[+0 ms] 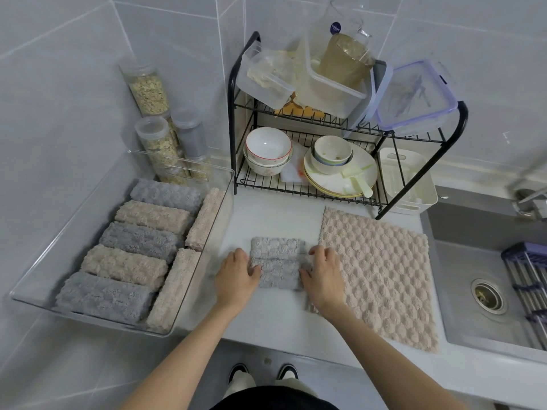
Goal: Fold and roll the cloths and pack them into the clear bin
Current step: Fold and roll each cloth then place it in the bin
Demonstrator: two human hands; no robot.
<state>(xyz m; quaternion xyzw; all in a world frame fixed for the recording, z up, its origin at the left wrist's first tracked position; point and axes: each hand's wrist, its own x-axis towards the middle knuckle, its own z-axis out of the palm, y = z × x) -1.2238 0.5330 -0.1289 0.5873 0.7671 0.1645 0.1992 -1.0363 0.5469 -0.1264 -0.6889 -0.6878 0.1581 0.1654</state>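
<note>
Head view: left hand (236, 276) grips the left end of the folded grey cloth (276, 261), right hand (322, 276) grips its right end. Cloth lies on desk (266, 318), between clear bin (74, 208) and flat beige cloth (379, 276). Bin holds seven rolled cloths (139, 238), grey and beige.

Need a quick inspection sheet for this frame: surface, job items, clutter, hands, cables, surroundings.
Surface: white counter, carrying everything below.
Job's things: grey cloth partly rolled between the hands; beige cloth flat to its right; clear bin at left holds seven rolls, three grey, four beige.
Clutter: black dish rack with bowls, plates and plastic boxes; jars of oats behind the bin.
Grippers: left hand grips the grey cloth's left end, right hand its right end.
Cables: nothing seen.
Surroundings: tiled wall; sink at right.
</note>
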